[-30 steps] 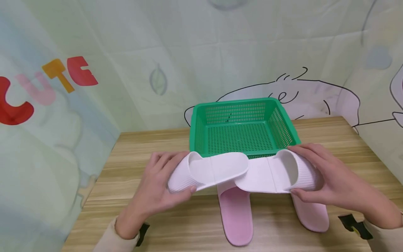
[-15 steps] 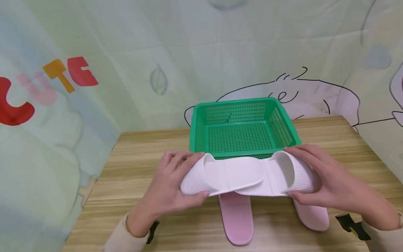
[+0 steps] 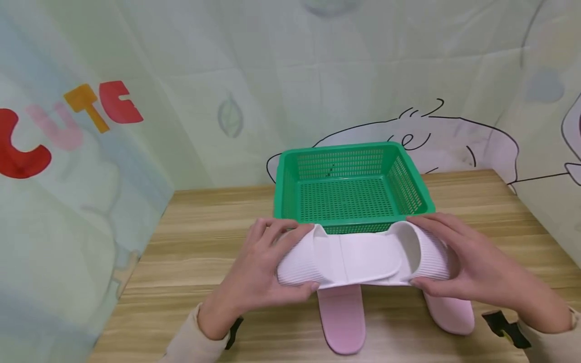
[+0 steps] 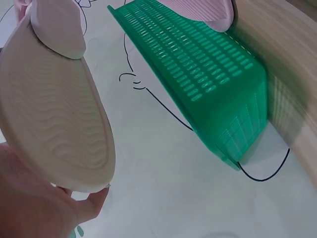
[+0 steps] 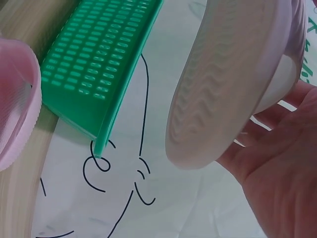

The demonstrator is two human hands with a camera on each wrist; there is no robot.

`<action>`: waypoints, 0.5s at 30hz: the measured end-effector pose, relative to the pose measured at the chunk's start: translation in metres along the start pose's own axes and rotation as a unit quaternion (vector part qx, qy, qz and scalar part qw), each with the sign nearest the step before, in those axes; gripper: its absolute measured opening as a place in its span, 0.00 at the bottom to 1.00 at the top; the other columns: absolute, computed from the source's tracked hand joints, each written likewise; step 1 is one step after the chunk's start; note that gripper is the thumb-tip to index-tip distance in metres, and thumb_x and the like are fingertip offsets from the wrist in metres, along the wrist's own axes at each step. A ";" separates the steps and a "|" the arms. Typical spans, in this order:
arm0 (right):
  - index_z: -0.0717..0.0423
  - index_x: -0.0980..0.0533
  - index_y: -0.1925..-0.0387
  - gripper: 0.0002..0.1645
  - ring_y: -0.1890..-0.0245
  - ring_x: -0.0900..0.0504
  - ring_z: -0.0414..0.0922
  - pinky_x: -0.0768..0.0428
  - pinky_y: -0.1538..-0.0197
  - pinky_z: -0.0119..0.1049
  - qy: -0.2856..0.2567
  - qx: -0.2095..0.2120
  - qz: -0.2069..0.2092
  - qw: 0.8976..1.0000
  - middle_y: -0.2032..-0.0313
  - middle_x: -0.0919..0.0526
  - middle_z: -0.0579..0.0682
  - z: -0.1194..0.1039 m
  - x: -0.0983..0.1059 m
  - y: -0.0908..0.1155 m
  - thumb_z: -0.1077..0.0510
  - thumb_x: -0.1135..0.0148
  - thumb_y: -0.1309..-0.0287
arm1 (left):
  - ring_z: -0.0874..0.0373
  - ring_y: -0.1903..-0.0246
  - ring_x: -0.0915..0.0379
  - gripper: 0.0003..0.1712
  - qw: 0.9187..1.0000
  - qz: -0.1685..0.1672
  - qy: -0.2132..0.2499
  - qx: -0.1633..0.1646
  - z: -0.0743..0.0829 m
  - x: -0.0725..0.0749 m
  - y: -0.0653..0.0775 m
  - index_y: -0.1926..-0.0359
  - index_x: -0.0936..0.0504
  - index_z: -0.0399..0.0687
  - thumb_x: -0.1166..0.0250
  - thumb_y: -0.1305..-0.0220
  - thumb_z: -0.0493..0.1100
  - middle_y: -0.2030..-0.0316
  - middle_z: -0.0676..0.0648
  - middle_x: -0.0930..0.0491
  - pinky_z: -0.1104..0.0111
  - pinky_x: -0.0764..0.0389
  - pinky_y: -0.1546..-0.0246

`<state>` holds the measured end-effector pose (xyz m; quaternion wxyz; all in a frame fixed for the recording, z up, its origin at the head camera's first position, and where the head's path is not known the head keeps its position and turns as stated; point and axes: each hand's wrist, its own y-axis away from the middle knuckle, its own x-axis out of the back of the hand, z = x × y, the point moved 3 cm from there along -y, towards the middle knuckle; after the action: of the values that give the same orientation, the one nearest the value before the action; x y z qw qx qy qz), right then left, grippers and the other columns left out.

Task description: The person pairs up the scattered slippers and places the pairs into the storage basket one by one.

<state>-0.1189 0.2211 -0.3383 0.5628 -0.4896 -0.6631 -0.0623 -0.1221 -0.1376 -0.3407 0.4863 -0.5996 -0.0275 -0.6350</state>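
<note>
Two white slippers are held sideways above the table, heel ends overlapping in the middle. My left hand [image 3: 260, 275] grips the left white slipper [image 3: 365, 259] round its ribbed strap, thumb at the lower edge. My right hand [image 3: 472, 264] holds the right white slipper [image 3: 433, 257] the same way. In the head view, the left one's heel lies over the right one's footbed. Wavy tread shows on the sole of the left slipper [image 4: 59, 109] in the left wrist view. Below, a pink slipper [image 3: 342, 322] and a second pink slipper [image 3: 451, 312] lie on the table, partly hidden.
Behind the slippers, a green mesh basket [image 3: 354, 222] stands near the back of the wooden table [image 3: 209, 237] with nothing in it. A printed cloth [image 3: 272, 101] with cartoon drawings and letters hangs behind and at the left.
My left hand has moved right with its white slipper, sliding it further over the other one. The right hand has shifted only slightly. Basket and pink slippers stay put.
</note>
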 end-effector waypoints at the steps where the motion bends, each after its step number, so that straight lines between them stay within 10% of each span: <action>1: 0.49 0.25 0.29 0.61 0.50 0.26 0.35 0.20 0.57 0.31 0.001 0.002 0.001 1.000 0.39 0.22 0.44 0.000 0.000 0.000 0.45 0.07 0.70 | 0.52 0.44 0.35 0.50 1.000 0.002 -0.001 -0.003 0.000 0.000 0.000 0.28 0.23 0.60 0.21 0.53 0.67 0.40 0.49 0.22 0.55 0.27 0.47; 15: 0.44 0.26 0.28 0.60 0.45 0.26 0.37 0.19 0.53 0.37 0.007 -0.003 -0.015 1.000 0.37 0.22 0.43 -0.009 -0.007 -0.007 0.39 0.09 0.66 | 0.51 0.43 0.34 0.53 0.999 0.014 -0.005 -0.028 0.007 -0.006 -0.008 0.27 0.24 0.58 0.20 0.55 0.67 0.41 0.48 0.22 0.52 0.28 0.44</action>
<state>-0.1184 0.2084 -0.3375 0.5650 -0.4812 -0.6659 -0.0761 -0.1234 -0.1259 -0.3393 0.4783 -0.6163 -0.0032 -0.6256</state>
